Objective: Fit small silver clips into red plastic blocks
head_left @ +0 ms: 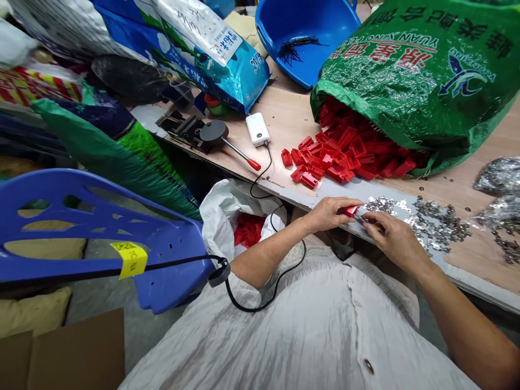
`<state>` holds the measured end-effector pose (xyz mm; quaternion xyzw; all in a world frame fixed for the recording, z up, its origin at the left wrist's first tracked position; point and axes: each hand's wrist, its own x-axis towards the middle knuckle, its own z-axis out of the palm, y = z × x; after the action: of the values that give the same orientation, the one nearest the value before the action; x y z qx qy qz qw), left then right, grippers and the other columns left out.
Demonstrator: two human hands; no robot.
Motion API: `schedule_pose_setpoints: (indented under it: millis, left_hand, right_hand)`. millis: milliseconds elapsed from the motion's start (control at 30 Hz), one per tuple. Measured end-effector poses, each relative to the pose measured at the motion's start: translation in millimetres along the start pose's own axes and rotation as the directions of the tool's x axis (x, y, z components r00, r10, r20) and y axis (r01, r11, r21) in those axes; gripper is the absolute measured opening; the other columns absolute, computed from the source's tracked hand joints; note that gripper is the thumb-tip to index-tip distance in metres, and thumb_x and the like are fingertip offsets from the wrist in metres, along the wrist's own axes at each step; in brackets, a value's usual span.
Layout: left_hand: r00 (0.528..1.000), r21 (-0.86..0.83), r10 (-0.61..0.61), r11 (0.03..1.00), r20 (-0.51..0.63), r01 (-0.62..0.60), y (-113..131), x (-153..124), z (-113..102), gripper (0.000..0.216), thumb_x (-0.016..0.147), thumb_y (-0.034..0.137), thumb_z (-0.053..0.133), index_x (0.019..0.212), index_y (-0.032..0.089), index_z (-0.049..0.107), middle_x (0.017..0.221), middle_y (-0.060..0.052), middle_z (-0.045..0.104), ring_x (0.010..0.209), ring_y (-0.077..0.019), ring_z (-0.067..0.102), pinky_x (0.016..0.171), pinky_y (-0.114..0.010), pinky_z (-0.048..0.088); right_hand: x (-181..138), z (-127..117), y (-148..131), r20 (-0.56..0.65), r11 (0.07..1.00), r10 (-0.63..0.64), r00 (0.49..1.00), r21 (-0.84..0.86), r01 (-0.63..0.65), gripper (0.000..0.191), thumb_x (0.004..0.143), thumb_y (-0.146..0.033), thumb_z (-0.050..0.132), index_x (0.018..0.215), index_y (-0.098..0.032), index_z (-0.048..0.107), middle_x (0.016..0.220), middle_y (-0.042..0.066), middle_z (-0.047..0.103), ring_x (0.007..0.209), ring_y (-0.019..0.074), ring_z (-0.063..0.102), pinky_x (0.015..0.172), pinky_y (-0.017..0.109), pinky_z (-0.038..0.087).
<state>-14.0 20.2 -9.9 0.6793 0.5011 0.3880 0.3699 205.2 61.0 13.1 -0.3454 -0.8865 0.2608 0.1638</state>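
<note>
At the table's front edge, my left hand is closed around a small red plastic housing. My right hand grips a screwdriver with a partly hidden handle, its thin metal shaft pointing at the red piece. Whether the tip touches the inside of the housing I cannot tell. Just beyond my hands, small silvery metal pieces lie scattered on a grey board. Behind them, a heap of red plastic housings spills from the mouth of a green sack.
A white bag holding red pieces stands below the table edge, beside a blue chair. On the table are a lever-handled press, a corded white power bank, a blue basin and clear bags of metal parts.
</note>
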Motion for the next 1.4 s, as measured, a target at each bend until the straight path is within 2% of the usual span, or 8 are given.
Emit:
schedule_pose_setpoints:
  millis: [267, 667, 1100, 1400]
  left_hand:
    - [1.0, -0.026, 0.005, 1.0, 0.006, -0.005, -7.6, -1.1, 2.2, 0.041, 0.08, 0.025, 0.071, 0.121, 0.022, 0.067, 0.121, -0.006, 0.071, 0.112, -0.0208, 0.066, 0.099, -0.03, 0.047]
    - [0.999, -0.043, -0.035, 0.998, 0.029, 0.036, -2.9, -0.1, -1.9, 0.037, 0.08, 0.02, 0.068, 0.117, 0.019, 0.067, 0.117, -0.007, 0.071, 0.11, -0.0209, 0.066, 0.097, -0.03, 0.046]
    - [1.0, -0.047, -0.023, 0.999, 0.019, 0.024, -0.6, 1.2, -1.7, 0.036, 0.08, 0.021, 0.069, 0.116, 0.016, 0.068, 0.115, -0.009, 0.072, 0.107, -0.0199, 0.066, 0.095, -0.028, 0.046]
    - [0.999, -0.049, -0.042, 0.998, 0.017, 0.043, -0.2, 2.1, -2.1, 0.035, 0.08, 0.022, 0.069, 0.115, 0.018, 0.069, 0.114, -0.008, 0.073, 0.107, -0.0202, 0.067, 0.095, -0.028, 0.046]
  right_hand:
    - [0.6, 0.9, 4.4, 0.013, 1.0, -0.003, 1.0, 0.017, 0.002, 0.021, 0.093, -0.031, 0.052, 0.107, -0.023, 0.066, 0.106, 0.007, 0.072, 0.093, 0.0238, 0.069, 0.082, 0.038, 0.053]
    - [0.7, -1.5, 4.0, 0.014, 1.0, 0.018, 1.0, 0.018, -0.019, 0.023, 0.092, -0.028, 0.052, 0.107, -0.023, 0.069, 0.103, 0.008, 0.073, 0.091, 0.0234, 0.069, 0.082, 0.038, 0.054]
    - [2.1, 1.9, 7.4, 0.009, 0.999, -0.039, 0.999, 0.015, 0.039, 0.022, 0.094, -0.024, 0.052, 0.104, -0.018, 0.071, 0.101, 0.009, 0.074, 0.09, 0.0217, 0.07, 0.082, 0.035, 0.054]
    - [3.3, -1.5, 6.6, 0.029, 0.998, -0.018, 0.999, 0.055, 0.017, 0.022, 0.094, -0.024, 0.052, 0.105, -0.019, 0.071, 0.1, 0.008, 0.074, 0.089, 0.0207, 0.07, 0.082, 0.034, 0.054]
